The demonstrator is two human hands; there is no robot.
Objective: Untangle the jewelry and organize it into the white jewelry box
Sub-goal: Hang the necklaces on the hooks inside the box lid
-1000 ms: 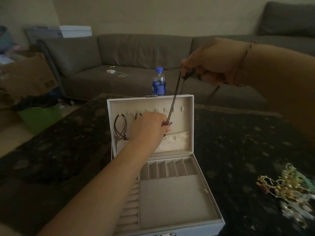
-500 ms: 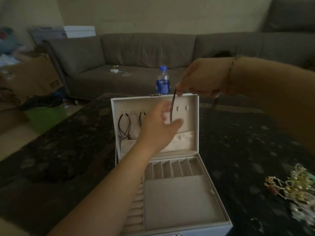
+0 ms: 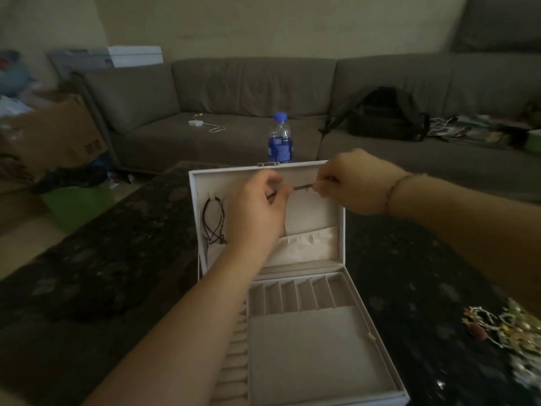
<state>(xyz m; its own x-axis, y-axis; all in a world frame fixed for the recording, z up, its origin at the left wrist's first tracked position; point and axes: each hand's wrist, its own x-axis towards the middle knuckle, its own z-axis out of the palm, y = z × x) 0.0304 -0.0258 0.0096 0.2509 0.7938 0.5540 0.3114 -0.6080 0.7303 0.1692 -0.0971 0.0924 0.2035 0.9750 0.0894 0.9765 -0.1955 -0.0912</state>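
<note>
The white jewelry box (image 3: pixel 380 356) stands open on the dark table, its lid upright. My left hand (image 3: pixel 257 212) and my right hand (image 3: pixel 348 183) are both in front of the lid's hook row, each pinching one end of a thin dark cord necklace (image 3: pixel 303 187) stretched level between them. Another dark cord necklace (image 3: pixel 213 221) hangs from a hook at the lid's left, above the cream pocket (image 3: pixel 307 244). A tangled pile of gold and green jewelry (image 3: pixel 509 329) lies on the table at the right edge.
A blue-capped water bottle (image 3: pixel 280 139) stands just behind the lid. The grey sofa (image 3: pixel 248 92) behind holds a black backpack (image 3: pixel 383 115), a white charger (image 3: pixel 194 123) and papers. A cardboard box (image 3: pixel 58 133) and a green bin (image 3: pixel 76 203) sit on the floor at left.
My right hand came down from high above the box to the lid's hook row. The cord went from hanging steeply to lying level between both hands. My left hand rose slightly.
</note>
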